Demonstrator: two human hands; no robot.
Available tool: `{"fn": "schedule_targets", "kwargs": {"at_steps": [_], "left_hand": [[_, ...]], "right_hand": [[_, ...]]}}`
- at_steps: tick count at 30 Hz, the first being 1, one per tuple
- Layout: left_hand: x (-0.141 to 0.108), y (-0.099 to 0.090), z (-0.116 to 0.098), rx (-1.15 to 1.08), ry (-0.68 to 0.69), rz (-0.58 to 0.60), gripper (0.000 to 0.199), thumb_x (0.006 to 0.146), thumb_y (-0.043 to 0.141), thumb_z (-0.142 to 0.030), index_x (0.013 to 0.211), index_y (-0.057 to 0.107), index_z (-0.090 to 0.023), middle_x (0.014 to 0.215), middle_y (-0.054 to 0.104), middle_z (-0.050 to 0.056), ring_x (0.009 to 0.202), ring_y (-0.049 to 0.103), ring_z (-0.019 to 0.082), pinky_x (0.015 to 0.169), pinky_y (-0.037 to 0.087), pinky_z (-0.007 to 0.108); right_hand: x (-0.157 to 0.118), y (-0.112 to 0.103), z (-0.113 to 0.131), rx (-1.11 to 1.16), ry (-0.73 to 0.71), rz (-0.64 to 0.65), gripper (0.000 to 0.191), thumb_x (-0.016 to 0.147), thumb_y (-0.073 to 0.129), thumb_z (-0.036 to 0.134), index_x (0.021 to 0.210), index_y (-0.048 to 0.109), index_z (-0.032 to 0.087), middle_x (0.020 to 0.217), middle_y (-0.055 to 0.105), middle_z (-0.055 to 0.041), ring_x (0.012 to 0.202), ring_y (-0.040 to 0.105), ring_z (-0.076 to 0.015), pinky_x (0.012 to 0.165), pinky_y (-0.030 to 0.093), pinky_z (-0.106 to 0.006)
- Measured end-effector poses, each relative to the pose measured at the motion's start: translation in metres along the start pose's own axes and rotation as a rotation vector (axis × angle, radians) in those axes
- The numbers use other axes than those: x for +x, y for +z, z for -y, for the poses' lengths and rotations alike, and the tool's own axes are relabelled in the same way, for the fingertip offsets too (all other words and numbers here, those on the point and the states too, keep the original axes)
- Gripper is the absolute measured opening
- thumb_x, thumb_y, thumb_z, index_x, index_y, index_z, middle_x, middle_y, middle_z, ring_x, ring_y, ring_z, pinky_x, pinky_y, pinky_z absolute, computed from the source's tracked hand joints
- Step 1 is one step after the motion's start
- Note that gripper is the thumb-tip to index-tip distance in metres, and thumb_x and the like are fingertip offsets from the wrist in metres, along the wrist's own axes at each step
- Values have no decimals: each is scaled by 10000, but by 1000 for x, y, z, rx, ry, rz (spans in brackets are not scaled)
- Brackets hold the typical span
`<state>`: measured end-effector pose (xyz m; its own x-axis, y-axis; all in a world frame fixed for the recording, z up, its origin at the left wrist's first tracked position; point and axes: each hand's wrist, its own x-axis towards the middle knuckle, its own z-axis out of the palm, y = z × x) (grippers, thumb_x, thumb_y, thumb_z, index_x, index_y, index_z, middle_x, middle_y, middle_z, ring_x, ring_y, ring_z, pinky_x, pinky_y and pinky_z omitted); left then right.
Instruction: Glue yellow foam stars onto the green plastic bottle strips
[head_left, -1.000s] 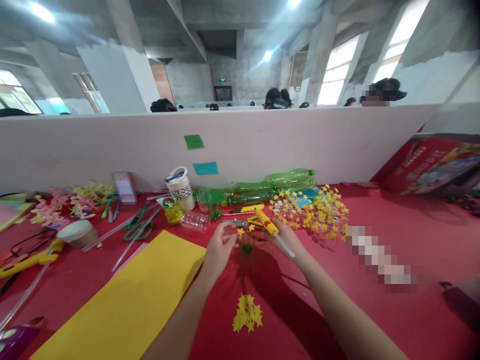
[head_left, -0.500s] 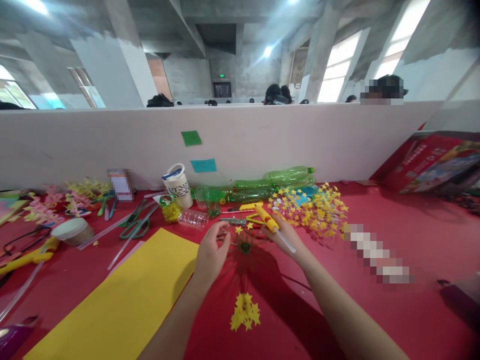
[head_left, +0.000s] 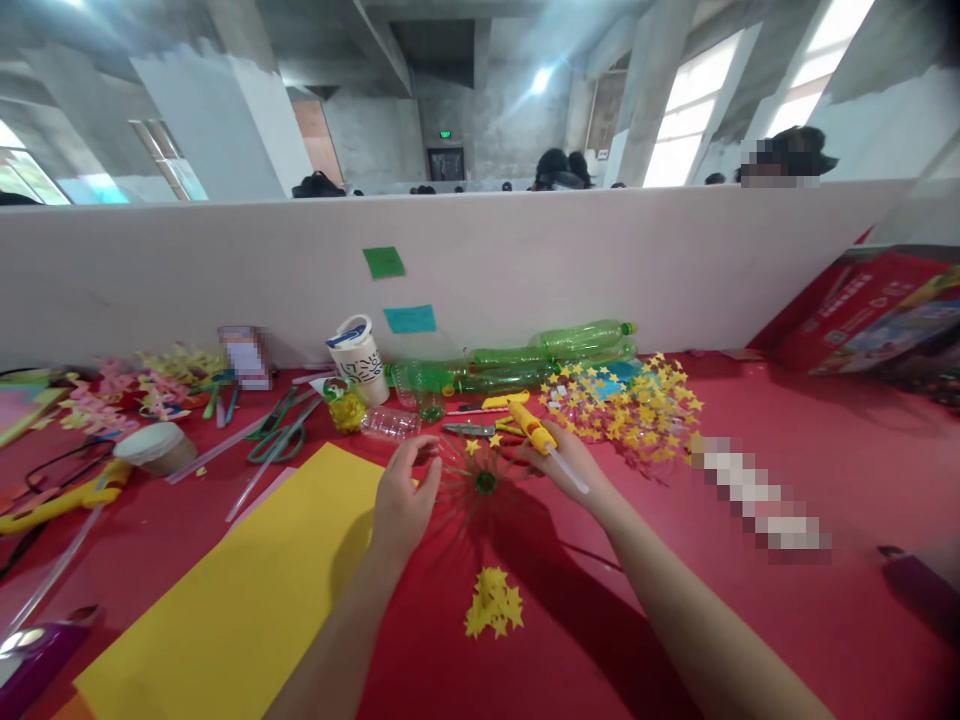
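Note:
A yellow hot glue gun (head_left: 534,428), a clear glue stick poking out of its back, rests in the grip of my right hand (head_left: 562,462). My left hand (head_left: 405,490) hovers to the left with thumb and fingers apart, and no held thing shows in it. Between the hands stands a green plastic bottle piece (head_left: 486,483), cut into thin strips that fan outward. Two yellow stars (head_left: 484,444) show at its far strips. Closer to me lies a small pile of yellow paper stars (head_left: 494,603) on the red table (head_left: 585,640).
Yellow paper (head_left: 247,590) lies at left, with green-handled scissors (head_left: 279,440) beyond it. Green bottles (head_left: 540,365) and a paper cup (head_left: 360,362) line the white partition (head_left: 525,250). A star-tipped bunch (head_left: 630,405) sits right of my hands. Another glue gun (head_left: 67,505) is far left.
My left hand has shifted a little left, away from the green bottle piece. My right hand still holds the glue gun in nearly the same spot. The whole view has tilted slightly.

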<state>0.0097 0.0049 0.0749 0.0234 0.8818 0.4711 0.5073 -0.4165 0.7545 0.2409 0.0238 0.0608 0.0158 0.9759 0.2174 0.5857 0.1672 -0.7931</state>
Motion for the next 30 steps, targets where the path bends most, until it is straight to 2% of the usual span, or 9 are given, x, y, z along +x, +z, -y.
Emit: {"fn": "schedule_targets", "kwargs": {"at_steps": [6, 12, 16, 20, 25, 30], "left_hand": [[-7, -4, -5, 121, 184, -30, 201, 828, 464, -201, 998, 572, -217, 1062, 581, 63, 1042, 526, 205, 946, 398, 374], [-15, 7, -21, 253, 325, 81, 275, 835, 471, -196, 1086, 570, -247, 1286, 431, 82, 1210, 387, 240, 1002, 335, 445], [-17, 16, -27, 314, 328, 165, 337, 838, 476, -229, 1169, 528, -257, 1396, 304, 74, 1289, 267, 267, 1038, 266, 500], [-17, 18, -26, 285, 308, 178, 318, 840, 477, -242, 1152, 535, -257, 1398, 302, 71, 1293, 264, 262, 1040, 269, 495], [-15, 11, -21, 212, 257, 71, 291, 840, 483, -233, 1127, 533, -247, 1320, 396, 78, 1247, 350, 232, 1036, 296, 447], [-13, -5, -5, 188, 192, -42, 237, 828, 496, -234, 1054, 568, -227, 1236, 468, 70, 1183, 423, 216, 1021, 321, 403]], "right_hand": [[0, -23, 15, -6, 68, -51, 246, 731, 564, 385, 886, 591, 197, 601, 605, 9, 522, 573, -159, 479, 396, -235], [-1, -38, 23, -26, 73, -67, 149, 726, 553, 331, 805, 564, 205, 530, 559, 27, 489, 551, -146, 476, 386, -230], [-9, -41, 21, -23, 73, -46, 178, 731, 544, 333, 846, 568, 200, 546, 558, 25, 476, 541, -141, 462, 378, -225], [-20, -44, 12, 1, 125, -35, 181, 738, 532, 343, 833, 551, 190, 592, 568, 17, 456, 528, -130, 444, 373, -220], [-28, -44, -3, -178, 36, -81, 133, 743, 467, 271, 837, 509, 188, 725, 585, -8, 584, 531, -140, 511, 371, -222], [-30, -60, -22, -316, -4, 57, 137, 663, 480, 153, 797, 504, 177, 710, 549, -2, 604, 499, -137, 518, 331, -215]]}}
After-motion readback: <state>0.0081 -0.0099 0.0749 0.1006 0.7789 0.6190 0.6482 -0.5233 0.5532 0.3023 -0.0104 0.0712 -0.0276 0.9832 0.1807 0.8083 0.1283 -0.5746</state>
